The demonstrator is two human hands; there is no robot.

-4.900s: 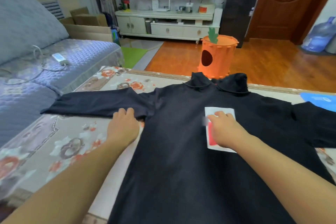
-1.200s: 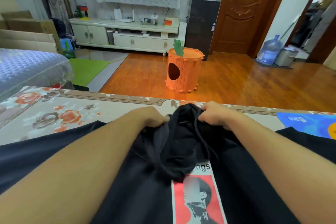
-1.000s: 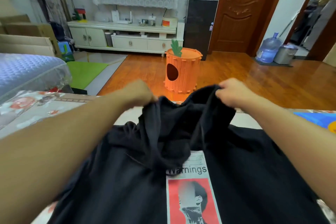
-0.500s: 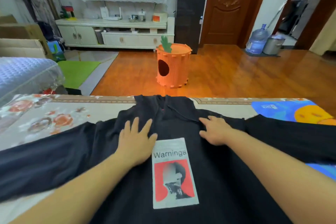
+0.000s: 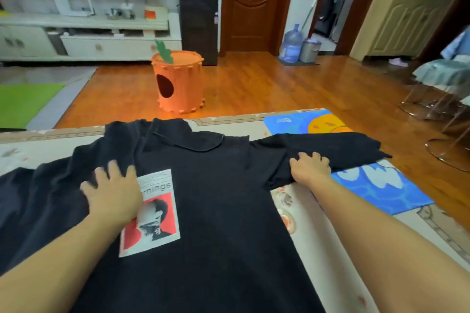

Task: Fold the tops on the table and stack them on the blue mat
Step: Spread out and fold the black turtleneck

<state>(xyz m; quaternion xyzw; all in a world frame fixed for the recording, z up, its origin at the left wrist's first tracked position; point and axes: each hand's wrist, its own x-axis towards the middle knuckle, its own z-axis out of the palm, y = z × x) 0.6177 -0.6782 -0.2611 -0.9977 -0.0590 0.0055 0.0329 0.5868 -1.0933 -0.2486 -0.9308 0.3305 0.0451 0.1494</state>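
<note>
Behind the counter (image 5: 318, 213) runs a wooden floor with an orange carrot-shaped bin (image 5: 179, 81), a white cabinet and a brown door. On the counter's floral cloth a black long-sleeved top (image 5: 216, 211) lies face up, collar toward the far edge, its printed patch (image 5: 155, 221) on the chest. The blue mat (image 5: 379, 183) sits at the far right of the counter, and the top's right sleeve (image 5: 330, 147) stretches out across it.

The left hand (image 5: 112, 193) lies flat with fingers spread, pressing the chest and covering part of the patch. The right hand (image 5: 309, 168) rests on the sleeve near the armpit seam; its fingers seem to bunch the cloth, though whether they truly pinch it is hard to tell.

This fabric looks light, soft and limp, so it should drape and wrinkle easily and will not hold a crease unless it is pressed down. Good places to take hold are probably the shoulder seam and the sleeve end, 1 hand anchoring the body while the other brings the sleeve in. No fold is made yet, and nothing is stacked on the mat.
</note>
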